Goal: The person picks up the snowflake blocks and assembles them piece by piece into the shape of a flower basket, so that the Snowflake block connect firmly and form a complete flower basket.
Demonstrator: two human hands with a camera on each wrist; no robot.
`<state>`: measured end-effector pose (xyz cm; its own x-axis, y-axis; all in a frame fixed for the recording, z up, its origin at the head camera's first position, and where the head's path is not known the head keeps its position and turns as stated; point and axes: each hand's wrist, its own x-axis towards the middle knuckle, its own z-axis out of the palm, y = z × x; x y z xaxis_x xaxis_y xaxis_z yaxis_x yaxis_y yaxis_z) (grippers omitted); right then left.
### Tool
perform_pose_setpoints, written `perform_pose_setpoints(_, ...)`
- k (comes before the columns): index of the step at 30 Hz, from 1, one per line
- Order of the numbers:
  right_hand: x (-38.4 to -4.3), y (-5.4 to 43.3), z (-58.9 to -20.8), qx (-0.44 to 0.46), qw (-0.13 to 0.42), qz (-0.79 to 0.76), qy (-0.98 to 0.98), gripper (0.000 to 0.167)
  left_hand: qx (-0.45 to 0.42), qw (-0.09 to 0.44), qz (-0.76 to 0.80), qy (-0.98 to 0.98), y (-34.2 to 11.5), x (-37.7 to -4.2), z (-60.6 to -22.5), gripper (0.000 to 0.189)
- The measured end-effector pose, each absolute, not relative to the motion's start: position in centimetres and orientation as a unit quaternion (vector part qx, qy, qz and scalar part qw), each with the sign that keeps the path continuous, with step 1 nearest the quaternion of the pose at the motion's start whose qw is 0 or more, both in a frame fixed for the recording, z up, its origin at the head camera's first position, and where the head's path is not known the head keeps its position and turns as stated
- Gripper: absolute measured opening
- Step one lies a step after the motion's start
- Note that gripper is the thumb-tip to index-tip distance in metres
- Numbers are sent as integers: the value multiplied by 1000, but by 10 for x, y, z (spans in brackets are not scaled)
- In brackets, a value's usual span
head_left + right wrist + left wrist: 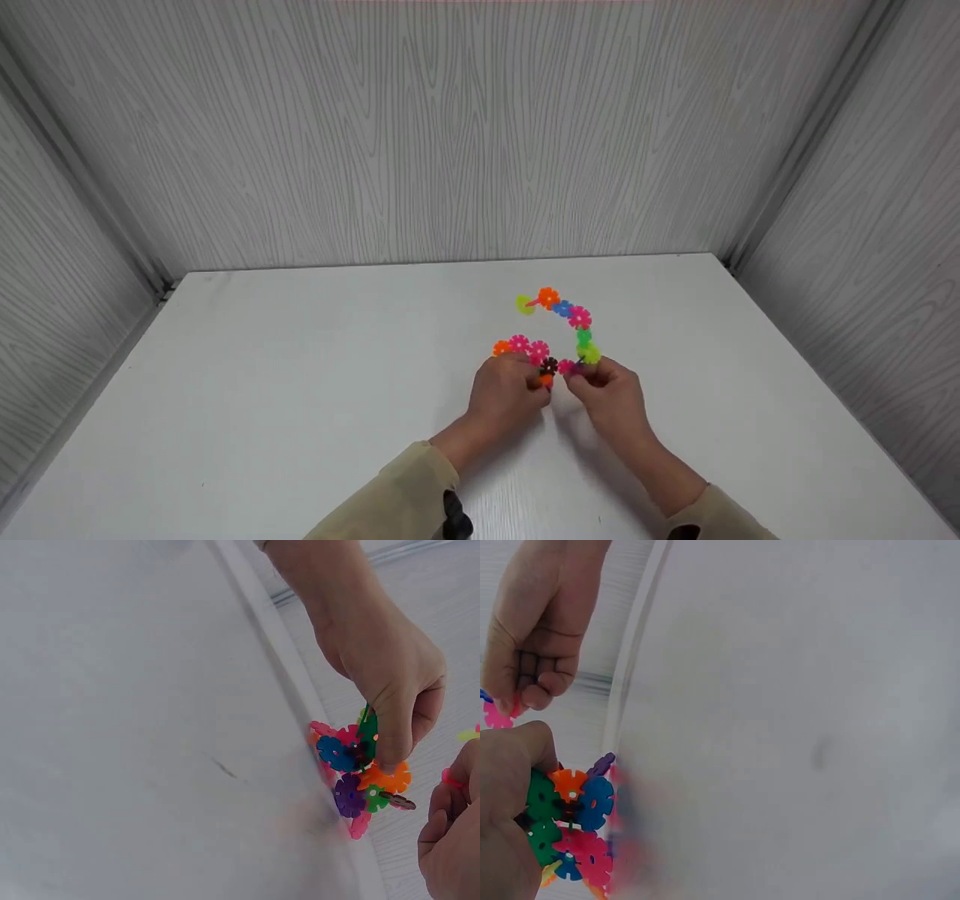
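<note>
My left hand (504,391) grips a cluster of interlocked notched plastic discs. Pink and orange discs show above its fingers, and a dark disc (549,366) sits at its right side. In the left wrist view the cluster (594,804) also has green, blue and purple discs; the palm hides part of it. My right hand (616,397) pinches the near end of a curved chain of similar discs (580,317). Yellow-green, green, pink, blue and orange discs follow along the chain, with a yellow one at its far tip. A pink disc (565,367) by the right fingertips is close to the cluster.
Both hands work over a white tabletop (300,375). Behind it stands a grey wood-grain panel (450,135), with similar panels on the left (60,247) and right (870,225). Shadows of the arms fall on the table.
</note>
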<state>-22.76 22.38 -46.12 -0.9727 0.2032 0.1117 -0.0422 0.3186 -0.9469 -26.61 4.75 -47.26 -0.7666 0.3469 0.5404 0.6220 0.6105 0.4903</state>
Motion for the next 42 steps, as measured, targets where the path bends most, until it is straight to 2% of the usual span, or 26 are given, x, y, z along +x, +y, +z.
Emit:
perform_pose_setpoints(8,-226,226,-467,-55,69,570,-817,5,-297,190,-346,-870,41,-268,-474,5)
perform_pose_setpoints(23,-230,222,-469,-33,88,556,-825,5,-283,169,-338,-882,43,-267,-471,5)
perform_pose_setpoints(35,-232,218,-464,-39,87,538,-837,7,-323,185,-347,-861,44,-270,-474,7)
perform_pose_setpoints(42,-234,219,-468,-34,92,535,-839,7,-325,171,-347,-863,45,-271,-473,5)
